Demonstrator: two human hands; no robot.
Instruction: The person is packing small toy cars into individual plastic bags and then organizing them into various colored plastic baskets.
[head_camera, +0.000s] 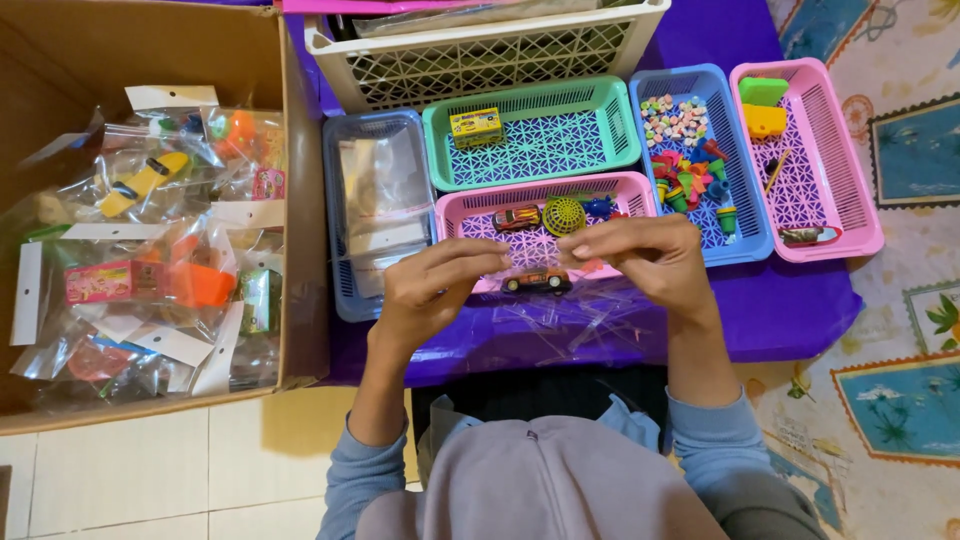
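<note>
Left hand (430, 285) and right hand (645, 255) pinch a clear plastic bag (545, 262) between narrowed fingers, above the pink basket (465, 215). Best spread the mouth evenly; film looks slippery.

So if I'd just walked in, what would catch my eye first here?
Probably the two hands, left hand and right hand, raised together at centre over a pink basket holding toy cars and a yellow ball; whether they pinch anything is hard to tell. Around them sit bright baskets on a purple cloth. At left, a cardboard box is heaped with bagged toys.
</note>
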